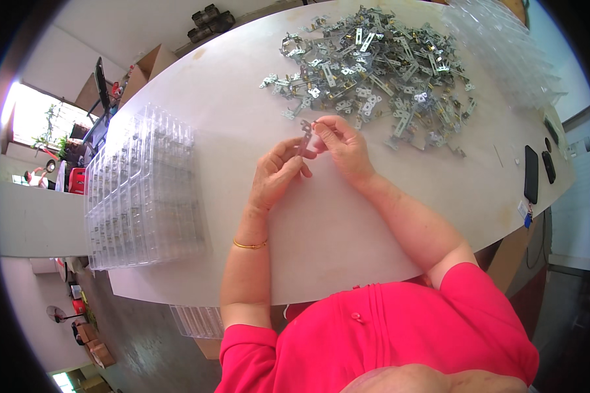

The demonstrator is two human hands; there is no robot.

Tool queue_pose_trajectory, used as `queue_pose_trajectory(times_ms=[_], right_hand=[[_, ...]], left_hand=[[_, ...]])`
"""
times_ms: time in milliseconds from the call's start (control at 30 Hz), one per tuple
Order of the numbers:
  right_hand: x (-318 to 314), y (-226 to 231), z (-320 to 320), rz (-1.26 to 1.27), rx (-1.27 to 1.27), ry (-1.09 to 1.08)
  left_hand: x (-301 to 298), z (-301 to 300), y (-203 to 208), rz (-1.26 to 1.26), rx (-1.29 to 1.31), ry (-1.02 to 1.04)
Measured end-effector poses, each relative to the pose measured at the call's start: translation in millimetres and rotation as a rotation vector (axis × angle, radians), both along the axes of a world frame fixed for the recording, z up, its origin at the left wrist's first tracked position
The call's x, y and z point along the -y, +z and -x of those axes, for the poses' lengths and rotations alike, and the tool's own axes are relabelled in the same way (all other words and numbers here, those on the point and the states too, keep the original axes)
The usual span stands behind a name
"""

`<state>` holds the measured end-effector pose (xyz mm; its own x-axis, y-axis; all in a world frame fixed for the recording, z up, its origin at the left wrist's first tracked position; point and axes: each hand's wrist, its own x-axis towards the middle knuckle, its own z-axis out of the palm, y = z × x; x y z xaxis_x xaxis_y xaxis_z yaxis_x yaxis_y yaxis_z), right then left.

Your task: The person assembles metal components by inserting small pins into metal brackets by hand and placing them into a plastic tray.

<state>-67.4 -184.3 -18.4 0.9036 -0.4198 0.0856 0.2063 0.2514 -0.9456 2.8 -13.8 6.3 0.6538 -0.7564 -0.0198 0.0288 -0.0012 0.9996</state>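
Both hands work above the pale table (334, 249), just on the near side of the heap. The left hand (278, 173) is closed in a pinch, thumb against fingers, on the lower end of 1 small metal part (305, 132). The right hand (344, 147) is also pinched closed, its thumb and forefinger at the upper end of the same part. Part: narrow, silvery, with a wider lobed upper end; held tilted between the 2 hands, off the tabletop. Fine detail too small to read.

Heap of metal pieces (367, 82): on the far side of the table, beyond the hands; flat plates, strips with holes and some brass-coloured bits, overlapping at many angles. Its near edge lies close to the right hand.

Left side of table: stack of clear plastic trays (144, 190), ribbed into compartments, with metallic contents showing faintly through the walls. Far right: a 2nd group of clear trays (505, 56), leaning and nested, beside the heap.

Right edge of table: black phone (531, 174) lying flat, a smaller black object (548, 167) just beside it, and a thin rod (499, 156) nearer the heap.

Person: gold bracelet (250, 245) around the left wrist; red top (406, 327) at the near edge of the table.
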Motion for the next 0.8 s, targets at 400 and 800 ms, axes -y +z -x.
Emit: queue_pose_trajectory(times_ms=[400, 800], right_hand=[[-16, 6, 7, 0.678, 0.119, -0.149], [-11, 5, 7, 0.921, 0.183, -0.152]], left_hand=[[-1, -15, -21, 0.143, 0.074, 0.136], [4, -11, -22, 0.109, 0.128, 0.101]])
